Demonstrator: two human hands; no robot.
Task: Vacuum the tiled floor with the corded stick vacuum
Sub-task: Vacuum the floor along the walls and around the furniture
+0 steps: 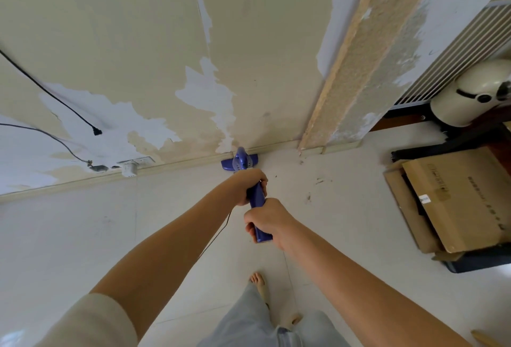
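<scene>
Purple stick vacuum [255, 194], gripped by left hand [250, 185] and right hand [266, 219], reaches the skirting; next, sweep right toward the debris [312, 189].

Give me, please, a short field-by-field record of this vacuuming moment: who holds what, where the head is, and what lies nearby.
tool: purple stick vacuum
left hand: grips the handle, farther down
right hand: grips the handle's near end
vacuum head: on the tiled floor, at the baseboard
cord: trails from the handle toward the left
debris: dark bits on the tiles right of the head
right side: cardboard box, white helmet
wall: peeling paint, outlet
</scene>
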